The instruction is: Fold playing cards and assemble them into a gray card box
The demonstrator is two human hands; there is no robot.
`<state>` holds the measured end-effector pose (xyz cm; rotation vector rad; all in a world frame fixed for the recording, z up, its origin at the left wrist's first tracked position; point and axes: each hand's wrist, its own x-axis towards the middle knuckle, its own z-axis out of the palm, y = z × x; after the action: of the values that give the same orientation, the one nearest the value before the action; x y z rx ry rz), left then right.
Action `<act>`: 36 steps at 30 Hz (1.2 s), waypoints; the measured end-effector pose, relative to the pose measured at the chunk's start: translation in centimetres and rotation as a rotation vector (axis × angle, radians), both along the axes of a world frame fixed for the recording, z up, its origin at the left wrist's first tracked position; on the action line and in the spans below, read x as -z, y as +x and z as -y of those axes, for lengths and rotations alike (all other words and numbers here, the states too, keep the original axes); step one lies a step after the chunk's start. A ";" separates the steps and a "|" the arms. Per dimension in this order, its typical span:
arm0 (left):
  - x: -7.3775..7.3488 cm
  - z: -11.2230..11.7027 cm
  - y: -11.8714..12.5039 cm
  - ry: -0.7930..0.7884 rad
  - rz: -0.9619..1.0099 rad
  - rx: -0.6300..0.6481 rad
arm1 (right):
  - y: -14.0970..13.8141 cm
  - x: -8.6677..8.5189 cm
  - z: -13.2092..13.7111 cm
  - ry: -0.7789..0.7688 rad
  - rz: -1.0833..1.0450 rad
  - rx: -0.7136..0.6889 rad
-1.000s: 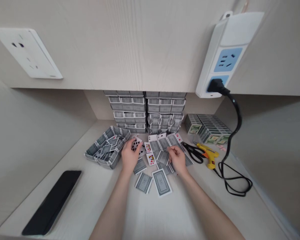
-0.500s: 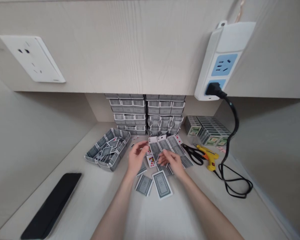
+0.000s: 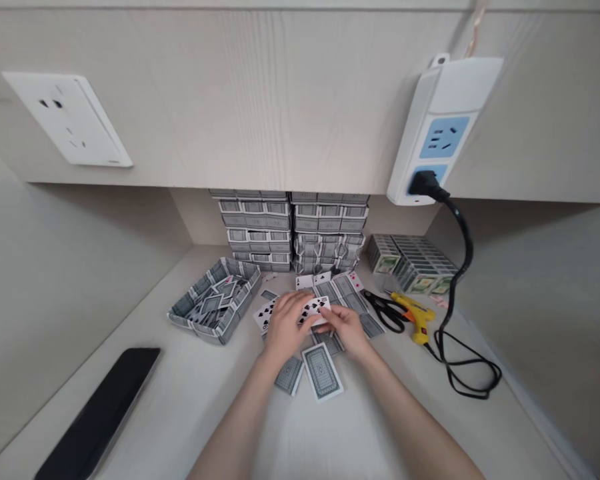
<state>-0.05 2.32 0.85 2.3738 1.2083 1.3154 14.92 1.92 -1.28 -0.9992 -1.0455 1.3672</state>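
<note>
A white-faced playing card with black spades [image 3: 314, 307] is held between my two hands. My left hand [image 3: 286, 327] grips its left part, fingers over the top and thumb below. At its right end, the thumb and fingers of my right hand [image 3: 346, 328] pinch it. Beneath and behind lies a panel of joined grey-backed cards [image 3: 349, 293], partly hidden by my hands. Another spade card [image 3: 264, 315] lies face up left of my left hand. Two face-down cards, one upright [image 3: 323, 372] and one tilted [image 3: 290, 375], rest nearer to me.
An open box folded from cards [image 3: 219, 330] stands left, loose cards inside. Stacked card boxes [image 3: 260, 220] line the back. Black scissors [image 3: 386, 311], a yellow glue gun [image 3: 418, 317] and a power cable [image 3: 467, 257] lie right, near packed decks [image 3: 417, 270]. A dark flat object [image 3: 103, 407] lies front left.
My hands, empty and apart before, have come together on a spade card. Another spade card now shows on the left, and my left hand covers the red face cards.
</note>
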 end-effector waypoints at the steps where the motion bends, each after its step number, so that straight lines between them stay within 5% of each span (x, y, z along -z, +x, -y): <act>1: 0.1 -0.3 -0.4 -0.010 0.011 -0.041 | 0.1 0.1 -0.1 0.001 0.007 0.036; 5: 0.7 -1.9 -3.2 -0.110 0.005 -0.355 | 0.7 0.6 -0.8 -0.013 0.010 0.208; 9: 1.8 -2.9 -5.3 -0.297 -0.225 -0.493 | 1.1 0.9 -1.1 -0.051 -0.012 0.254; 18: 2.5 -2.4 -4.7 -0.348 -0.416 -0.504 | 1.0 0.8 -1.0 -0.060 0.033 0.215; 36: 1.3 -2.4 -4.3 -0.225 -0.066 -0.506 | 1.0 1.4 -1.4 -0.040 -0.015 0.195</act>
<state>-4.38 4.71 -0.50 2.0406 1.9537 1.1422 15.93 3.28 -2.65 -1.0892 -0.8881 1.2372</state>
